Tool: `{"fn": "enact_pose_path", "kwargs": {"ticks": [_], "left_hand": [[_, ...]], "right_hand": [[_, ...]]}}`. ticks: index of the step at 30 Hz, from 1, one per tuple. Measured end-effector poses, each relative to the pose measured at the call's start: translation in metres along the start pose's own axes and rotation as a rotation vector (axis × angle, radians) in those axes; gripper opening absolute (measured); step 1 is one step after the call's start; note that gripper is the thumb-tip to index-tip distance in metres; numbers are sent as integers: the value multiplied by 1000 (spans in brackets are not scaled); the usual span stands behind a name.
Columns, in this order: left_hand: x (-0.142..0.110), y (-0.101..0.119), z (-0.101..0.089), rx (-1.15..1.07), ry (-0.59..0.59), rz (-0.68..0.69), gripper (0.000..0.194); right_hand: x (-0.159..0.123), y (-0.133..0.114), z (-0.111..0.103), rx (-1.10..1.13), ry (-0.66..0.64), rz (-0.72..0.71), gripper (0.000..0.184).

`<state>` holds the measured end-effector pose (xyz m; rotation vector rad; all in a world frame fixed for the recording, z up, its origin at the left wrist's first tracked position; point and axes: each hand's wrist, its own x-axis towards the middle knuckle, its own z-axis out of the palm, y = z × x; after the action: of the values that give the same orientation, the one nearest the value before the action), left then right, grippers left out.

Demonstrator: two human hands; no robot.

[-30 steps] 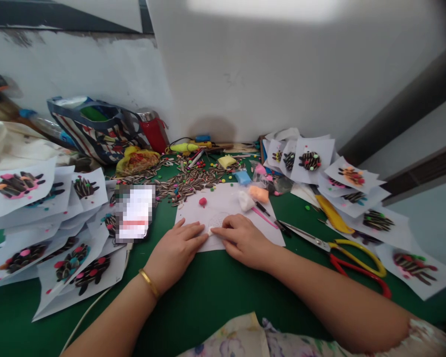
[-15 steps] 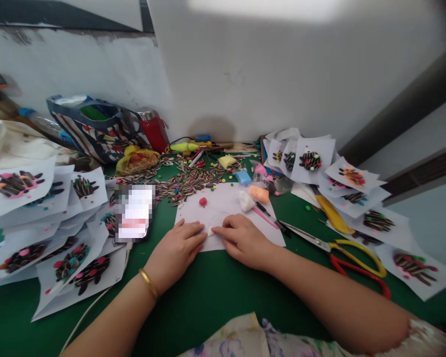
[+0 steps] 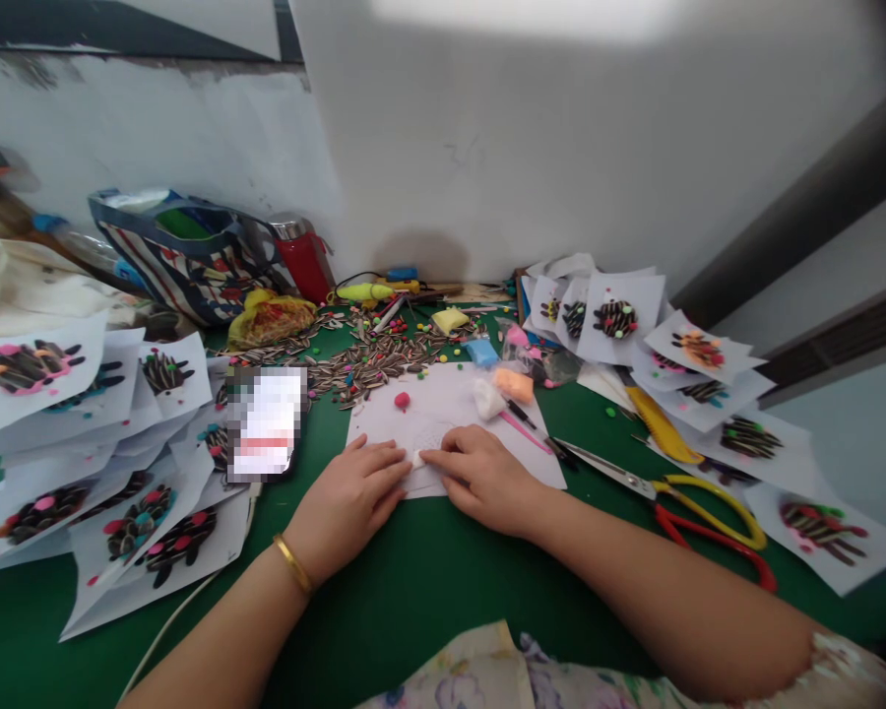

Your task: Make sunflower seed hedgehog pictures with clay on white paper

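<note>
My left hand lies palm down with fingers stretched out, its fingertips on the left part of a white sheet of paper. Between the two hands is a small lump of white clay. My right hand has its fingers curled together, and the index fingertip presses at the lump; its thumb is partly hidden. A round mark with fine dots shows on the sheet just beyond the fingers. Farther up the paper sits a red clay ball.
Sunflower seeds are scattered behind the sheet. Clay packets, including an orange one, and pens lie at its right, near large scissors. Papers with seed decorations flank both sides. A phone, bag and red bottle stand leftward.
Both hands stay almost in place. The white clay lump between the fingers shows slightly more and looks a little shifted; the whole view has moved by a small amount.
</note>
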<state>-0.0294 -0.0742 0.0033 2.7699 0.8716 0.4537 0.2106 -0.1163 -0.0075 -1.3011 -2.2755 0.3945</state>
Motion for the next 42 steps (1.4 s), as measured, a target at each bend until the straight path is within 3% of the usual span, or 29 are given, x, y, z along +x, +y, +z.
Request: {"fn": "enact_pose_path", "kwargs": {"ticks": [10,15,21,27,37,42], "left_hand": [[20,9,12,14,101,-212,15],[21,5,12,-31,120,-217,8],[16,-2,7,-149,87,-185,17],[13,-4,9,-91,84,-148,15],[14,-3,9,-86,103,-144,15],[16,1,9,-66,110,-152,13]], "right_hand": [[0,-1,1,-7,-8,6,39],[0,0,0,-9,-1,3,41],[0,0,0,3,-6,3,42],[0,-1,-1,3,-24,3,39],[0,-9,1,-183,-88,-41,42],[0,-9,1,-150,-80,-32,45]]}}
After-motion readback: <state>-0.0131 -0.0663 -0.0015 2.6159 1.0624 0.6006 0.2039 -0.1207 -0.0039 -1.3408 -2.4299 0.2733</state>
